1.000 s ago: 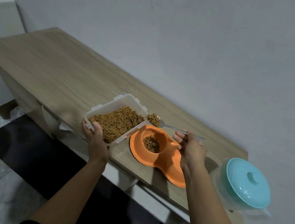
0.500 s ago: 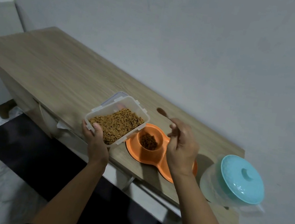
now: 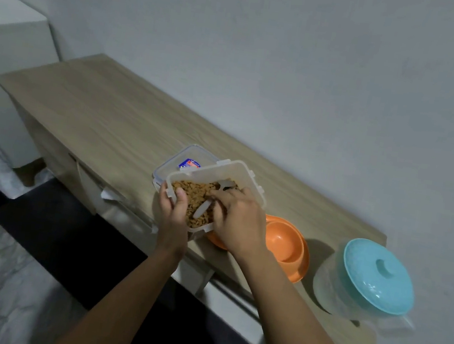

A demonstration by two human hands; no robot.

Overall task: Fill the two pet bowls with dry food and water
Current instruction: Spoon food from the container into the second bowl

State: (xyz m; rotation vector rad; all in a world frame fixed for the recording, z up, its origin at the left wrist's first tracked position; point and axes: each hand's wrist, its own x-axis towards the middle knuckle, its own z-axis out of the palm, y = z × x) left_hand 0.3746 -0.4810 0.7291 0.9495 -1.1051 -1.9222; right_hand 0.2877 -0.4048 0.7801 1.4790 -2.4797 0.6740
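The left hand (image 3: pixel 172 208) grips the near corner of the food box (image 3: pixel 213 196), with the thumb over its rim. The box is held up and tilted over the front edge of the bench (image 3: pixel 105 114). It is partly over the orange double bowl (image 3: pixel 288 247). The right hand (image 3: pixel 238 220) is inside the box, fingers curled around a white spoon (image 3: pixel 203 208) that digs into the dry food (image 3: pixel 190 193).

The bowl sits near the front edge, toward the right end of the bench. The cup we can see looks empty and dry. The other cup is hidden behind the box and hand, so I cannot tell how full it is.

So the food part looks under way, and the water is likely still to do. A jug with a blue lid (image 3: pixel 377 277) waits at the right end. The box lid (image 3: pixel 183 162) lies flat behind the box.
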